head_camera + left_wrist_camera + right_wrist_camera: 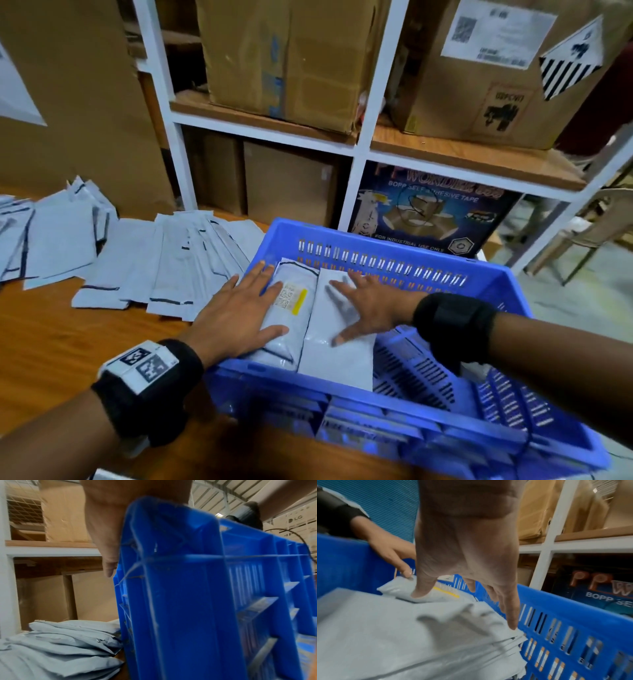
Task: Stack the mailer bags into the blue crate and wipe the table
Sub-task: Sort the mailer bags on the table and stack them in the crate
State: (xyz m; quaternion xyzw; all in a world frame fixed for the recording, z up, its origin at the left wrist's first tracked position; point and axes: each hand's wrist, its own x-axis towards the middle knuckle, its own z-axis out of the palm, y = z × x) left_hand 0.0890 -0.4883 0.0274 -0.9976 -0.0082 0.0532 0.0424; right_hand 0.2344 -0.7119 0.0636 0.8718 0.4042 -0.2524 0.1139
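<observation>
The slotted blue plastic crate [394, 416] sits nearest on the wooden table [51, 342]; inside, at its 10 o'clock corner, lie grey plastic mailer bags [337, 356]. The left hand [239, 313] and right hand [371, 308] press them, fingers spread flat, gripping nothing. More loose mailer bags [144, 260] lie at 10 o'clock beyond.

Grey mailer bags [337, 346] stacked flat in blue crate [387, 240]'s left end, more bags [137, 253] strewn on wooden table [51, 342]
</observation>
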